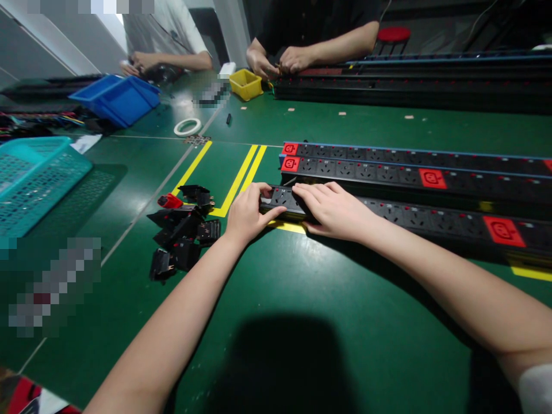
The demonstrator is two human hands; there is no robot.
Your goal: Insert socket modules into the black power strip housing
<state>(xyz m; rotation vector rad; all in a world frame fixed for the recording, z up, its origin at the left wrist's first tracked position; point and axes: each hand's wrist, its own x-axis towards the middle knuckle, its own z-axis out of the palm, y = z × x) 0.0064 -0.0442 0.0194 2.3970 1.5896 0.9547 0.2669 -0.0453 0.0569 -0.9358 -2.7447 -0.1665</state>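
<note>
Left hand is gripping, and right hand clasping, the nearest power strip near its nine-o'clock end, its length running from the fingers toward three o'clock.

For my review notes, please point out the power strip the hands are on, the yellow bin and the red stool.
Power strip (440, 221): head view, black socket face.
Yellow bin (249, 92): head view, near wall.
Red stool (394, 34): head view, seat.

Bare hands and forearms; a pale right sleeve (light grey, perhaps).
</note>
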